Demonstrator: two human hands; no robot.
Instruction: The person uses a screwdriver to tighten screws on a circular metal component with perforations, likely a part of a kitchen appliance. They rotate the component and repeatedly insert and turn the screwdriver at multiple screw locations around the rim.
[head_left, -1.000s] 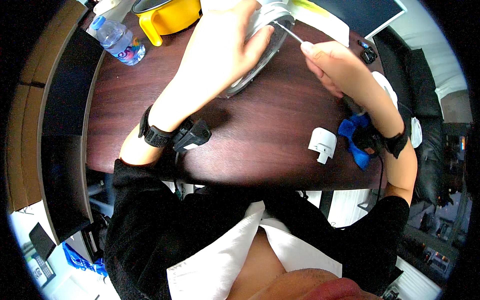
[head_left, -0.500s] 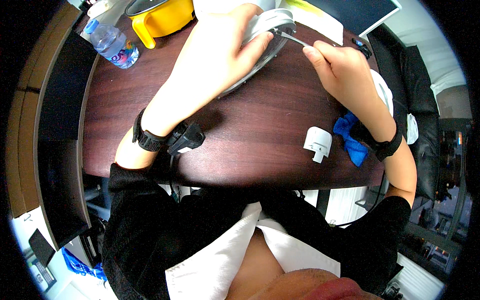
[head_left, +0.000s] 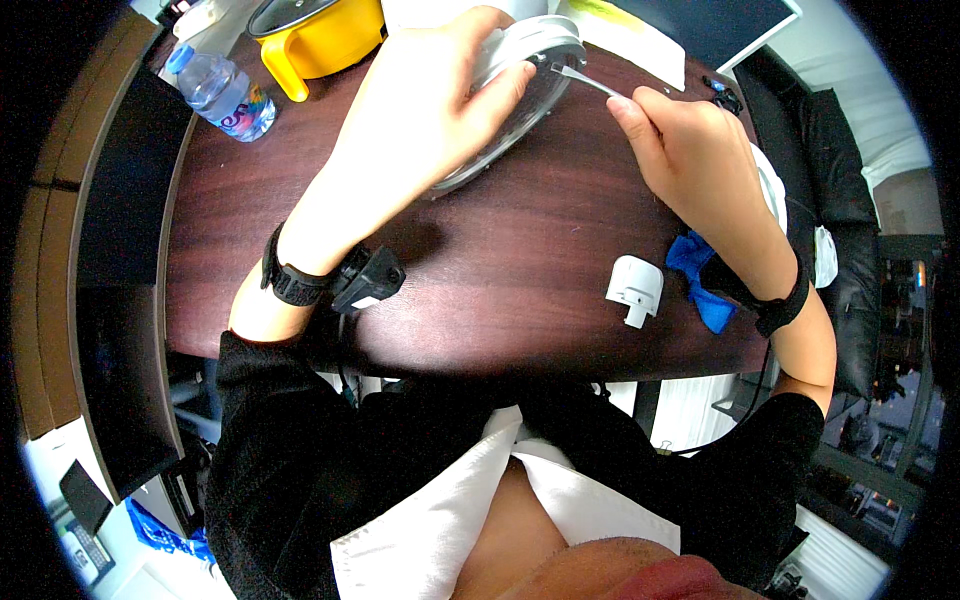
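Note:
My left hand [head_left: 430, 105] is closed around a round see-through lid [head_left: 505, 145] with a white and grey fitting [head_left: 540, 38] at its upper part. The lid is held tilted above the far half of the table, its left side hidden behind the hand. Between my right thumb and fingers is a thin metal tool with a flat, narrow tip [head_left: 588, 80]; its exact kind does not show. Its tip points left at the lid, by the underside of the white fitting; whether it touches cannot be made out. My right hand [head_left: 690, 145] is closed on the tool's other end.
On the dark wooden table [head_left: 480, 280] lie a white plastic piece [head_left: 635, 287] and a blue cloth [head_left: 705, 285] near my right forearm. A yellow pot [head_left: 330, 45] and a water bottle [head_left: 225, 95] stand at the far left. White paper [head_left: 640, 45] lies at the back.
My left hand and the lid have shifted slightly to the left. My right hand has moved a little downward, the tool still in its grip.

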